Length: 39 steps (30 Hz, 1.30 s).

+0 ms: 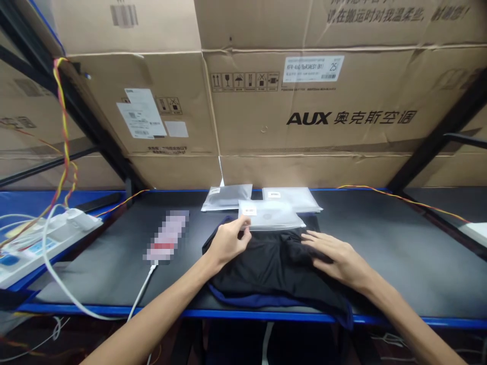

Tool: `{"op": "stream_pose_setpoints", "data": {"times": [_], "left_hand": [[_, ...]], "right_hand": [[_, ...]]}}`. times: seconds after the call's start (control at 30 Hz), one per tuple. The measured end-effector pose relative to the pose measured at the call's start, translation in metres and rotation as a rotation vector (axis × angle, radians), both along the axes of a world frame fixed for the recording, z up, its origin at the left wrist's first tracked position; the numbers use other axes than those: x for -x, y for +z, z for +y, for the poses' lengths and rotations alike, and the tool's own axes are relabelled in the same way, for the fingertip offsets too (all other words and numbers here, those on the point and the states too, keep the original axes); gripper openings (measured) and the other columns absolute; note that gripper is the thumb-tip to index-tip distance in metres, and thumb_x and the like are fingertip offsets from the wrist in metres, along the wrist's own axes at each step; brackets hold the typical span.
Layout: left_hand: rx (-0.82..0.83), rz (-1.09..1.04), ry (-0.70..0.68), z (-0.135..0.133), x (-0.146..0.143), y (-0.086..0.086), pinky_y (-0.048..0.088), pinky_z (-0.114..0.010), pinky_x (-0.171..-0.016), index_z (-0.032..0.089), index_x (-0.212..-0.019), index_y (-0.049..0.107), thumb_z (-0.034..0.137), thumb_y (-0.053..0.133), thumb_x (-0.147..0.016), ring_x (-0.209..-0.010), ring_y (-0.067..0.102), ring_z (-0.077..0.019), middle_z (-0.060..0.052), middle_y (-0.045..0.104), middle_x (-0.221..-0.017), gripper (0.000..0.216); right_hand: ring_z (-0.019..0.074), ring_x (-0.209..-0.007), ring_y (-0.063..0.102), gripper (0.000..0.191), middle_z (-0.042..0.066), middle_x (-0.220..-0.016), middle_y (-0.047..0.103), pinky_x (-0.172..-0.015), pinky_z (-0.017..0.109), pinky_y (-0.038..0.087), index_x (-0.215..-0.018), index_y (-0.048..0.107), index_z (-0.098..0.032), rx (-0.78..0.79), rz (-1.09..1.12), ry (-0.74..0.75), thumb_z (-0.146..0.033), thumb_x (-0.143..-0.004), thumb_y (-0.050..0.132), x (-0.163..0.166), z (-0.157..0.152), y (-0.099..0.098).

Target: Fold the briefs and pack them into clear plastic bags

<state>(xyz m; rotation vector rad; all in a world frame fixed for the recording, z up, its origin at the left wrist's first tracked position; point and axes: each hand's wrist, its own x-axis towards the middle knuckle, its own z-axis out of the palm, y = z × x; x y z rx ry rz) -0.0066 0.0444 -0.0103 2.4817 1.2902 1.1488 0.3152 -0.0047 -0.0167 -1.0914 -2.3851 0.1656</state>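
Note:
A black garment (274,268) with a dark blue edge lies folded on the black table (380,253) near its front edge. My left hand (228,241) rests on the garment's far left part, fingers curled in a pinch at the near edge of a frosted plastic bag (272,215) that lies over the garment's far side. My right hand (335,253) lies flat on the garment's right part, fingers stretched out and pointing left. Two more frosted bags, one (226,196) on the left and one (292,197) on the right, lie behind.
Large cardboard boxes (304,101) form a wall behind the table. A blurred phone-like object (167,235) with a white cable lies left of the garment. A white power strip (49,233) and red-yellow wires sit at the far left. Black shelf struts slant on both sides.

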Motion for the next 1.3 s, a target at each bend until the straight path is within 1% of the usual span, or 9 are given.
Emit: {"op": "stream_pose_setpoints", "data": {"times": [0.23,0.4,0.5,0.8,0.97,1.03,1.13,1.23,1.3], "left_hand": [[-0.148,0.078,-0.083,0.002,0.000,-0.007,0.055,-0.023,-0.075,0.023,-0.113,0.067,0.010,0.053,-0.088,-0.083,0.072,-0.0145,0.000,0.075,-0.102,0.032],[-0.173,0.230,-0.048,0.000,-0.001,-0.007,0.054,-0.022,-0.066,0.022,-0.102,0.070,0.010,0.053,-0.087,-0.075,0.070,-0.0147,0.000,0.074,-0.097,0.025],[-0.191,0.255,-0.007,-0.001,-0.003,-0.006,0.052,-0.022,-0.061,0.024,-0.098,0.071,0.010,0.054,-0.085,-0.075,0.069,-0.0147,0.000,0.073,-0.097,0.025],[-0.175,0.264,0.038,-0.001,-0.008,-0.008,0.051,-0.022,-0.062,0.022,-0.098,0.071,0.018,0.057,-0.089,-0.078,0.068,-0.0155,-0.002,0.073,-0.092,0.017],[-0.156,0.271,-0.021,-0.002,-0.009,-0.009,0.055,-0.023,-0.067,0.021,-0.107,0.068,0.020,0.057,-0.090,-0.087,0.068,-0.0176,-0.005,0.071,-0.100,0.020],[-0.130,0.237,-0.070,-0.002,-0.010,-0.010,0.056,-0.025,-0.072,0.020,-0.109,0.067,0.019,0.058,-0.090,-0.089,0.068,-0.0182,-0.006,0.071,-0.102,0.021],[-0.071,0.148,-0.167,-0.001,-0.010,-0.010,0.057,-0.028,-0.079,0.021,-0.111,0.067,0.016,0.057,-0.089,-0.091,0.068,-0.0181,-0.005,0.070,-0.103,0.024],[0.003,0.049,-0.245,0.000,-0.010,-0.008,0.056,-0.029,-0.083,0.021,-0.112,0.068,0.013,0.056,-0.089,-0.092,0.068,-0.0174,-0.005,0.070,-0.104,0.027],[0.042,0.011,-0.274,0.001,-0.010,-0.006,0.056,-0.029,-0.084,0.022,-0.110,0.068,0.012,0.055,-0.089,-0.093,0.068,-0.0171,-0.005,0.070,-0.106,0.027]], "right_hand": [[0.0257,-0.118,0.062,0.036,0.009,-0.125,0.067,-0.101,0.043,0.052,-0.118,0.068,-0.021,-0.108,0.010,-0.016,-0.018,-0.084,0.054,-0.002,-0.013,0.005],[0.0257,-0.118,0.062,0.037,0.006,-0.126,0.067,-0.102,0.044,0.052,-0.118,0.068,-0.025,-0.067,0.037,-0.038,-0.018,-0.084,0.055,-0.002,-0.020,0.009],[0.0260,-0.115,0.064,0.035,0.006,-0.123,0.069,-0.102,0.044,0.053,-0.118,0.068,-0.025,-0.097,0.069,-0.041,-0.020,-0.085,0.055,0.001,-0.022,0.012],[0.0269,-0.116,0.063,0.037,0.006,-0.122,0.069,-0.101,0.043,0.053,-0.121,0.066,-0.025,-0.250,0.096,-0.057,-0.019,-0.086,0.057,0.021,-0.034,0.031],[0.0269,-0.121,0.060,0.038,0.010,-0.125,0.067,-0.101,0.043,0.052,-0.124,0.064,-0.022,-0.326,0.064,0.022,-0.020,-0.086,0.061,0.038,-0.026,0.027],[0.0269,-0.123,0.058,0.038,0.010,-0.127,0.066,-0.102,0.043,0.052,-0.124,0.065,-0.022,-0.271,0.031,0.059,-0.020,-0.086,0.060,0.045,-0.016,0.021],[0.0293,-0.130,0.051,0.046,0.007,-0.135,0.061,-0.105,0.049,0.046,-0.128,0.063,-0.026,-0.085,-0.050,0.119,-0.021,-0.082,0.061,0.050,-0.001,0.016],[0.0352,-0.142,0.031,0.064,0.003,-0.147,0.048,-0.112,0.060,0.031,-0.139,0.053,-0.032,0.106,-0.137,0.175,-0.024,-0.076,0.066,0.050,0.009,0.019],[0.0391,-0.145,0.019,0.070,0.000,-0.152,0.041,-0.113,0.066,0.023,-0.143,0.047,-0.037,0.200,-0.177,0.174,-0.028,-0.077,0.067,0.049,0.011,0.023]]}}
